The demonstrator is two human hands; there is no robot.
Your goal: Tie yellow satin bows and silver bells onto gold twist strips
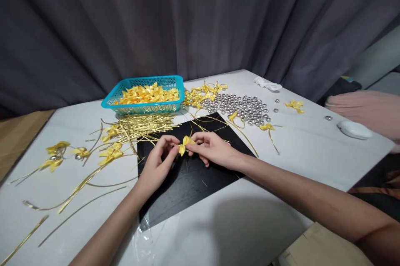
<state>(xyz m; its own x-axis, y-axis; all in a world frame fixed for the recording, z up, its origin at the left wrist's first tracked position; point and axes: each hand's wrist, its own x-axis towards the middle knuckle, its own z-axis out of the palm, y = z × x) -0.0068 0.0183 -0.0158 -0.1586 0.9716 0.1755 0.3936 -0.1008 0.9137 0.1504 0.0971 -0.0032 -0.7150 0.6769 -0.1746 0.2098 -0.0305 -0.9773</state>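
Lying nearest on the tabletop [312, 161], a black mat [187, 186] is spread. Over it, a yellow ribbon flower [187, 140] is pinched between the fingers of the left hand [161, 164] and right hand [217, 149]. It is judged light, soft and slippery, best gripped at the petal bases. From it, gold stems [146, 124] are heaped toward ten o'clock, silver beads [242, 105] toward two, and a blue basket [142, 107] is set toward eleven.

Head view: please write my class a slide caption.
Left hand and right hand hold yellow petal-shaped ribbon above a flat black sheet.
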